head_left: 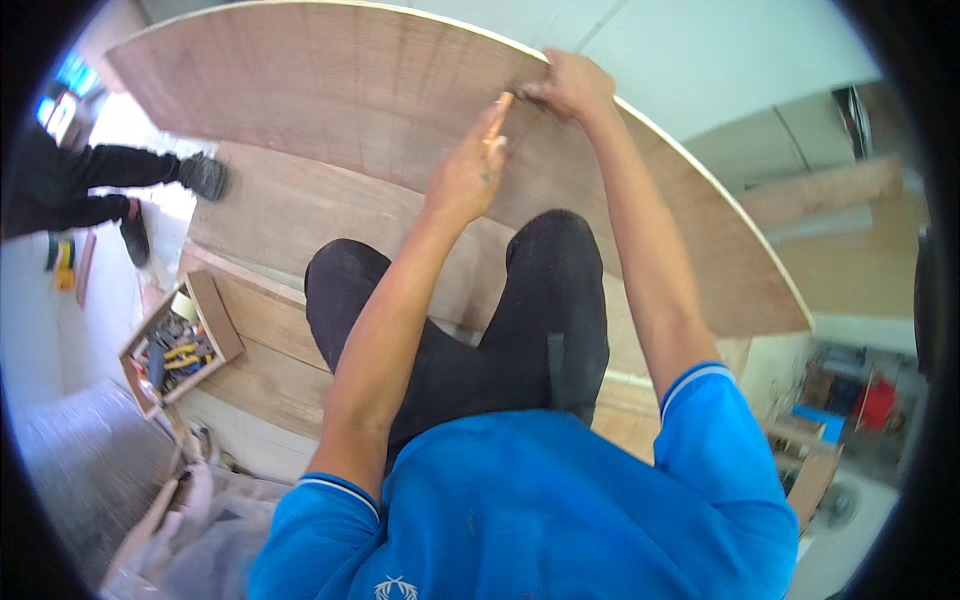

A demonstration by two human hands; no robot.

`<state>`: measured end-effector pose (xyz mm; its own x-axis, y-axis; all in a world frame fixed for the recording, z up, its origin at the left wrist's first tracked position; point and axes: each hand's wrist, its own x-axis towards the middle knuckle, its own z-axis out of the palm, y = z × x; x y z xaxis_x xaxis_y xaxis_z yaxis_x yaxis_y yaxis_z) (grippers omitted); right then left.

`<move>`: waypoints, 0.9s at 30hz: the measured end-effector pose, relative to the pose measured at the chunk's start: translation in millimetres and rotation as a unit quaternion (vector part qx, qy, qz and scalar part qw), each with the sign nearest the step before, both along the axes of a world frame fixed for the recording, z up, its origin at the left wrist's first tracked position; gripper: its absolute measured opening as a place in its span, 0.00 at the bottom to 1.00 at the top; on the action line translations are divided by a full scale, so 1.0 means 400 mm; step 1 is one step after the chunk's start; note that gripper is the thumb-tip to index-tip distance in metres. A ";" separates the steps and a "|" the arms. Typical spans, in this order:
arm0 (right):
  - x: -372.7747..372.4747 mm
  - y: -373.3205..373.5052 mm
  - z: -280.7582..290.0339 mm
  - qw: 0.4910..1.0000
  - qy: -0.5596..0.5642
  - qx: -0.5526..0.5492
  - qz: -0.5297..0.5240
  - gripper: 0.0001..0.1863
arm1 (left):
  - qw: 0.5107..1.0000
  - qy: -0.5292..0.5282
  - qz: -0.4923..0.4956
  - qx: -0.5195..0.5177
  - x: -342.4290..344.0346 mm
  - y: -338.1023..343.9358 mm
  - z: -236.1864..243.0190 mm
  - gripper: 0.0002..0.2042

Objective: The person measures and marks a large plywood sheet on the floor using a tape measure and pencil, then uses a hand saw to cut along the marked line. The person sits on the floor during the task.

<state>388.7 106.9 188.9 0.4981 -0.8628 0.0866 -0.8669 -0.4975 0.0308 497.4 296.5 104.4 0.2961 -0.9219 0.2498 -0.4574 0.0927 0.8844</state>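
Observation:
A long sheet of reddish-brown plywood (330,90) stands on edge across the bench in front of my knees. My right hand (578,88) is closed over its upper edge, the thumb on the near face. My left hand (468,178), slightly blurred, grips a thin orange stick-like tool (498,116) whose upper end points toward my right thumb. Something small and dark sits between that end and the thumb; I cannot make out its kind. My knees rest near the panel, on pale boards (300,190).
A wooden box (222,318) of hand tools stands at the left. Beyond it are a person's dark trousers and shoes (204,176). Plastic-wrapped material (85,455) lies at the lower left. Boards (830,190) lean at the right, with mixed items including a red object (876,402) below.

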 end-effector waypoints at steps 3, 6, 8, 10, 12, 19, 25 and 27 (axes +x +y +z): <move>-0.026 0.006 -0.010 1.000 -0.009 0.004 -0.017 0.31 | 0.996 0.024 -0.033 0.083 0.007 0.202 0.047 0.27; -0.033 -0.001 -0.016 1.000 -0.020 0.016 -0.008 0.32 | 0.993 -0.023 -0.040 0.106 0.025 0.459 0.083 0.27; -0.037 0.004 -0.028 0.999 -0.035 -0.001 -0.015 0.29 | 0.994 -0.093 -0.045 0.040 0.037 0.436 0.062 0.27; -0.050 -0.001 -0.019 0.999 -0.033 -0.003 -0.020 0.29 | 0.994 -0.095 -0.053 0.026 0.031 0.311 0.031 0.26; -0.023 0.015 0.003 0.999 -0.021 0.024 -0.014 0.32 | 0.997 -0.070 -0.042 0.018 0.022 0.126 -0.006 0.26; -0.036 0.015 0.000 0.999 -0.043 0.029 -0.013 0.24 | 0.997 -0.050 -0.060 0.012 -0.004 0.203 0.065 0.25; -0.053 -0.010 0.002 0.997 -0.028 0.053 -0.038 0.27 | 0.994 -0.071 -0.066 0.046 0.013 0.394 0.067 0.26; -0.035 0.005 0.005 0.999 -0.027 0.039 -0.024 0.27 | 0.996 -0.079 -0.041 0.007 0.009 0.173 0.008 0.26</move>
